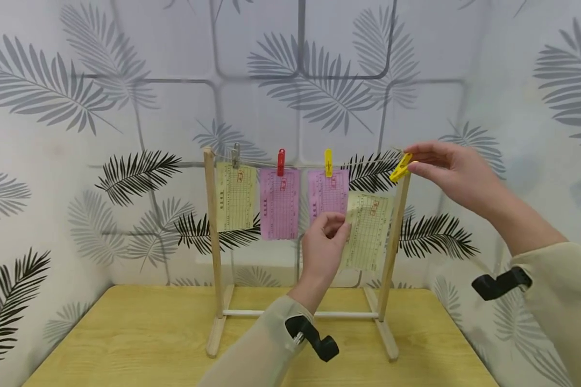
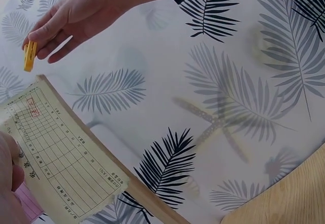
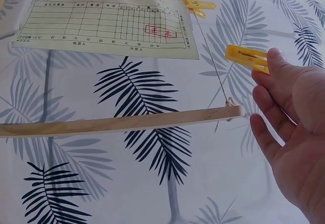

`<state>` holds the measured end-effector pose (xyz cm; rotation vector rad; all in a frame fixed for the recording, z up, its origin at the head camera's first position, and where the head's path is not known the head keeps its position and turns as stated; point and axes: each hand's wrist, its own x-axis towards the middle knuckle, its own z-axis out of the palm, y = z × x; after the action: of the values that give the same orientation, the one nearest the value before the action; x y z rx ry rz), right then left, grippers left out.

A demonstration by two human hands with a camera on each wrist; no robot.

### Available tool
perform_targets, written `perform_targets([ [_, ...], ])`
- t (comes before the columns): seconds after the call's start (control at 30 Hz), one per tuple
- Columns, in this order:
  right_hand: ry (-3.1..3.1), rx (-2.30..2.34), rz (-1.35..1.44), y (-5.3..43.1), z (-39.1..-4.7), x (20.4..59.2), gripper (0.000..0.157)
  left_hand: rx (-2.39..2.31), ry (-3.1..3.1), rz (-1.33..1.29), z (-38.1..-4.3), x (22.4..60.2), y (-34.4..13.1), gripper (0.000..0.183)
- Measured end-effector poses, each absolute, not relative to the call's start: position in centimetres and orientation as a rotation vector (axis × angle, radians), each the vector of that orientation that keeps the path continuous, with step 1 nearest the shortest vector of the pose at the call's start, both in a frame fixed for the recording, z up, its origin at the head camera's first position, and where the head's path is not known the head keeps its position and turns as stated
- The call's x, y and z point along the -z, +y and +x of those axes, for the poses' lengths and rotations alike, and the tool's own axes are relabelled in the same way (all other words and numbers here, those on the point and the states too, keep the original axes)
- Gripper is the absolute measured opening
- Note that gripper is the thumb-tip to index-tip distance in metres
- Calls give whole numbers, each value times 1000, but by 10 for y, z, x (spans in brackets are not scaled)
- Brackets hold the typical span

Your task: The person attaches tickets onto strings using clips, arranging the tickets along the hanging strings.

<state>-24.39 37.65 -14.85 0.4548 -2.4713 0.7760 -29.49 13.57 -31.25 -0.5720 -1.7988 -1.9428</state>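
Between its thumb and fingers my left hand [image 1: 323,244] pinches the left edge of a pale yellow receipt slip [image 1: 368,231], below the string at the right. My right hand [image 1: 457,172] holds a yellow clothespin [image 1: 401,167] by its end, near the top of the right post; in the right wrist view this clothespin [image 3: 246,57] is apart from the string [image 3: 210,56]. Another yellow clothespin [image 1: 328,163] clips a pink slip [image 1: 328,191], partly hidden by my left hand. A red clothespin [image 1: 281,163] holds a second pink slip [image 1: 279,207].
A greyish clip [image 1: 235,156] holds another yellow slip [image 1: 235,199] at the string's left end. The wooden rack's posts [image 1: 213,242] stand on a wood-grain table [image 1: 140,333]. Behind is a wall [image 1: 271,107] with a leaf pattern.
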Motion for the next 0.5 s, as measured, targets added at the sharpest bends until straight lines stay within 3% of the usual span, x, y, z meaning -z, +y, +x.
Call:
perform_targets([
  [0.5, -2468, -704, 477, 365, -279, 119, 36, 2006, -1772, -489, -308, 294, 153, 8],
])
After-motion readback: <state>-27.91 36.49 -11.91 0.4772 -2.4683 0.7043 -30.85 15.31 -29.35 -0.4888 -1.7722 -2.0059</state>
